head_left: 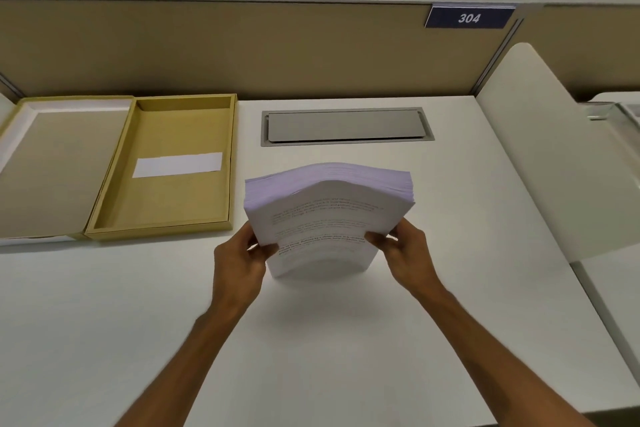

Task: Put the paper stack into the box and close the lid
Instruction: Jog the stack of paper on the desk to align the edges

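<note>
Over the middle of the table (450,288), the paper stack (329,215) is gripped by its side edges, left hand (239,263) and right hand (405,253) both clamped on. Looks like the carry step; next it needs swinging left into the open box (173,208), lid (52,166) still flat.

White paper stack (329,218) with black print; mustard-tan box (166,166) bearing a white label (177,165); white surface (346,340).

A dark blue rectangular sign (469,17) on the tan partition wall (242,48) reads "304" in white numerals. Printed lines on the white paper stack (329,215) are too blurred to read.
</note>
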A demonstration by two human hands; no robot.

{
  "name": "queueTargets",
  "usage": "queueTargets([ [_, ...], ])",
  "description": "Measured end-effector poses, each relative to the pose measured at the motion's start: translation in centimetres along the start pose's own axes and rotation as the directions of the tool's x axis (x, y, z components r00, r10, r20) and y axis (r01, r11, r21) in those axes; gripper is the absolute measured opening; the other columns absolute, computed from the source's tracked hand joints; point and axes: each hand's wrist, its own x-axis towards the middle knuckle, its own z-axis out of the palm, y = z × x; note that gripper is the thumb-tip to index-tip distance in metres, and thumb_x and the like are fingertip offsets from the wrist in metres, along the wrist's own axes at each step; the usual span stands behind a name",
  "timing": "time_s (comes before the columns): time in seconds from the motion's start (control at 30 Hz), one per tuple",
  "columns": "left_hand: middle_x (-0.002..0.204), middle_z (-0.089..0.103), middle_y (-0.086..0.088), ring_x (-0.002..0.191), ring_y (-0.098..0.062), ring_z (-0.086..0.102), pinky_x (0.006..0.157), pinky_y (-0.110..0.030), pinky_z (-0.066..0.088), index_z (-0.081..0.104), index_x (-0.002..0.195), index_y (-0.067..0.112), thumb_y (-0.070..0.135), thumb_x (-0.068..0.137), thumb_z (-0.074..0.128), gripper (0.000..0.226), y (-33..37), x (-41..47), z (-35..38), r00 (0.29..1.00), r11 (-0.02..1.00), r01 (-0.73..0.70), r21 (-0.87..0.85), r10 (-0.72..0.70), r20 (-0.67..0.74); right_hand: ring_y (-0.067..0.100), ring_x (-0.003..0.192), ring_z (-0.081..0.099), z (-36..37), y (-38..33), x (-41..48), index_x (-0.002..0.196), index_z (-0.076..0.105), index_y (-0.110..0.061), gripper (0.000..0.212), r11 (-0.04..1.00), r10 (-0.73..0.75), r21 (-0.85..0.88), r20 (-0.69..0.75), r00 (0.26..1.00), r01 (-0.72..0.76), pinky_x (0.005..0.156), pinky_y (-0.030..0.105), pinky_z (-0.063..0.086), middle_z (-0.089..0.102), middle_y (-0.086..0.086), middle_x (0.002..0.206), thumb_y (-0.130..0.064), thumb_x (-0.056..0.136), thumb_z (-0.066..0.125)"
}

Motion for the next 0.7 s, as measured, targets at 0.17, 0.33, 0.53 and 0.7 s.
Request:
queueTargets([
  [0.17,0.081,0.067,0.043,0.086,0.023,0.062,0.067,0.005,0.042,0.071,0.110,0.021,-0.007,0.083,0.071,0.039,-0.5,-0.2,-0.1,1.000,1.000,-0.026,0.015,0.026,-0.013,0.001,0.096,0.069,-0.3,0.2,-0.2,0.118,0.067,-0.016,0.032,0.999,-0.032,0.014,-0.003,0.999,0.032,0.075,0.011,0.052,0.074,-0.016,0.104,-0.003,0.089,0.068],
  [0.33,0.093,0.069,0.025,0.086,0.020,0.063,0.069,0.003,0.044,0.070,0.118,0.010,-0.007,0.086,0.070,0.037,-0.9,-0.8,0.2,1.000,1.000,-0.015,-0.001,0.015,-0.003,-0.002,0.095,0.070,-0.1,0.7,-0.8,0.114,0.067,-0.015,0.029,0.999,-0.039,-0.008,0.016,0.999,0.039,0.076,0.008,0.050,0.074,-0.024,0.100,0.003,0.092,0.065],
  [0.53,0.084,0.064,0.048,0.086,0.022,0.062,0.070,0.004,0.041,0.067,0.102,0.035,-0.005,0.084,0.072,0.044,-0.2,-1.0,-0.1,0.998,0.999,-0.040,0.036,0.042,-0.038,-0.001,0.097,0.070,-0.4,-0.1,-0.8,0.110,0.067,-0.034,0.039,0.998,-0.050,0.030,0.002,0.999,0.050,0.075,0.008,0.051,0.075,-0.023,0.102,0.000,0.090,0.067],
  [0.7,0.097,0.067,0.031,0.088,0.017,0.064,0.075,-0.001,0.048,0.067,0.123,0.017,-0.001,0.089,0.069,0.039,-0.6,-1.3,-0.3,1.000,1.000,0.018,0.026,-0.018,0.016,-0.004,0.098,0.069,-0.1,0.3,-1.5,0.118,0.065,-0.022,0.031,0.999,-0.048,0.018,0.043,0.998,0.047,0.078,0.007,0.049,0.073,-0.025,0.104,-0.002,0.095,0.064],
])
